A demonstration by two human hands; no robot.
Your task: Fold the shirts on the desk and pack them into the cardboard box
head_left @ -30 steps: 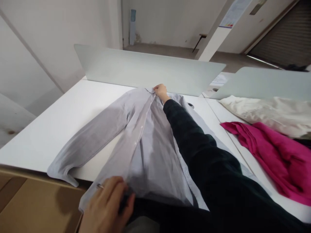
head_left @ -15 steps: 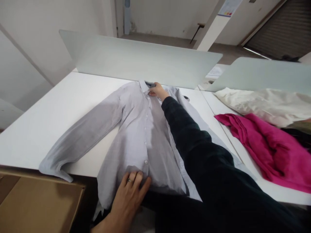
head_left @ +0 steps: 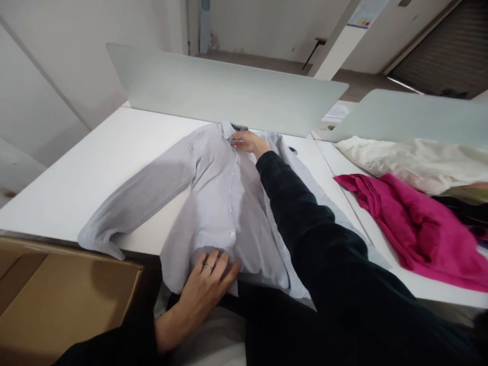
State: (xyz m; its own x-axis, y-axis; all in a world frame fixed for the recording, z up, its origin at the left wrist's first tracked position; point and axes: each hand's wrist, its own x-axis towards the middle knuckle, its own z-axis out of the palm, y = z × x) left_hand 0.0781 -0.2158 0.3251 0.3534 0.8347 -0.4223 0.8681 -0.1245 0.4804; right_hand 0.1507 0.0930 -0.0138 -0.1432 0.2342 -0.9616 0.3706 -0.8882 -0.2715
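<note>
A light grey button-up shirt (head_left: 213, 188) lies front up on the white table, its collar at the far side and its hem hanging over the near edge. One sleeve stretches to the left; the other is partly covered by my right arm. At the collar, my right hand (head_left: 247, 142) has its fingers closed around the front edge near the top button. My left hand (head_left: 206, 279), wearing a ring, rests palm down on the lower front below a white button, fingers spread.
A pink garment (head_left: 412, 223) and an off-white garment (head_left: 419, 160) lie to the right, with darker cloth beside them. Frosted divider panels (head_left: 229, 89) stand along the table's back. An open cardboard box (head_left: 68, 300) is at the lower left, below the table (head_left: 125, 147).
My right hand has shifted slightly from the collar's right side to the front of the neck opening. My left hand stays near the hem. The view has tilted a little.
</note>
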